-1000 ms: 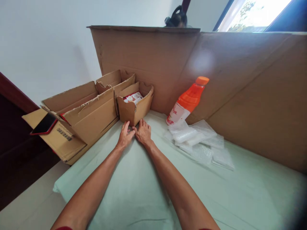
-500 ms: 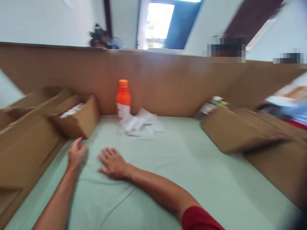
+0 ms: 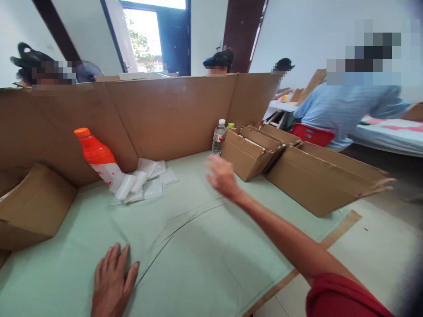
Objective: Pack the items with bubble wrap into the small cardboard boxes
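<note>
My right hand (image 3: 222, 177), fingers spread and empty, nears the cardboard box (image 3: 248, 155); a careless sweep risks toppling the water bottle (image 3: 218, 138) beside it, while my left hand (image 3: 110, 281) lies flat, holding nothing, at the worktop's (image 3: 205, 246) near edge.

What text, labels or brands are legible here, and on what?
None can be read.
Orange bottle: white label with red print, too blurred.
Clear water bottle: label too small.
Cardboard boxes by the right hand: no print visible.
</note>
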`<state>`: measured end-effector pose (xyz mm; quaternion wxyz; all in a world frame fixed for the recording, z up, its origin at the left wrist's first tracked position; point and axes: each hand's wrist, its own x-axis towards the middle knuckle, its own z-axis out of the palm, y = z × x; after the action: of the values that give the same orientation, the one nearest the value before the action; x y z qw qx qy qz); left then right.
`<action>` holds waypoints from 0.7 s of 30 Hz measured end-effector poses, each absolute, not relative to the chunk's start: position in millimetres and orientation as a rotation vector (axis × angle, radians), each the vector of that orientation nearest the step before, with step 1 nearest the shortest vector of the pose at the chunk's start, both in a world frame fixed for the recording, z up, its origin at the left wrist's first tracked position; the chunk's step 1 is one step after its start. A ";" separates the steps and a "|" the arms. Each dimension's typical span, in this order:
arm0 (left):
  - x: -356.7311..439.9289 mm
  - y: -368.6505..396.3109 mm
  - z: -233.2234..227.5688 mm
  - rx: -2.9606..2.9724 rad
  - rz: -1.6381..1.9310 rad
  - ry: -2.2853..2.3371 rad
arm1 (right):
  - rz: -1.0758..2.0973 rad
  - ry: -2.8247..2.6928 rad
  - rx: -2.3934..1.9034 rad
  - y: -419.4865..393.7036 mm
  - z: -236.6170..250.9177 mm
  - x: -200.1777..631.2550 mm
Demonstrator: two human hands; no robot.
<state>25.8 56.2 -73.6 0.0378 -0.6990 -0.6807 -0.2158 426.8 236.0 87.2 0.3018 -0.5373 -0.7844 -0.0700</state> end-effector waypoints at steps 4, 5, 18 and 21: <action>79.3 47.0 -68.1 -2.272 -0.598 -1.912 | -0.559 -1.719 -1.670 284.0 132.5 521.5; 89.3 46.9 -66.7 -2.285 -0.600 -1.894 | -0.606 -1.665 -1.720 292.6 135.2 539.2; 97.8 51.1 -61.9 -2.337 -0.924 -1.977 | -0.458 -2.064 -1.577 231.7 123.6 545.1; 95.1 50.8 -54.7 -2.330 -1.150 -2.146 | -0.283 -2.197 -1.355 161.8 131.8 519.7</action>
<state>95.1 50.8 -54.7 -0.1142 -0.6868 -0.6327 -0.3391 519.7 161.8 131.8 0.2693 -0.5025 -0.8148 -0.1050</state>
